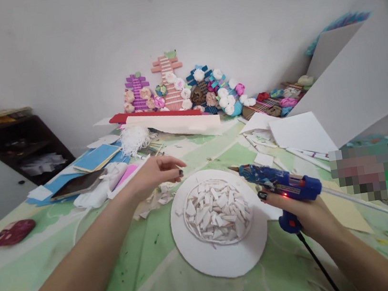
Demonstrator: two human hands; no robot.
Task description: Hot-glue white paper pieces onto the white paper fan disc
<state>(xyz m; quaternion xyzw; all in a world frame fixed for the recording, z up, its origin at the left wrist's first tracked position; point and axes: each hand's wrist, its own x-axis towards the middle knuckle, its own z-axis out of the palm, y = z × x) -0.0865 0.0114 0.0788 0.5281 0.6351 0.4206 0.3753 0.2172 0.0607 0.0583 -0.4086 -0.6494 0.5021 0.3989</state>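
My right hand (298, 208) is wrapped round the handle of a blue glue gun (281, 182), whose nozzle points left over a white round disc (227, 256) on the table. A dome of overlapping white foam shards (217, 209) sits on the disc. My left hand (158, 172) hovers left of the disc above a small heap of loose white foam pieces (155, 203). Its thumb and fingertips are pinched together, and I cannot make out what is between them.
A phone (76, 183) lies on blue sheets at the left, beside a white fluffy tuft (134, 138). Paper-flower crafts (179, 90) stand against the back wall. White boards (358, 79) lean at the right. A dark red object (13, 232) lies at the far left.
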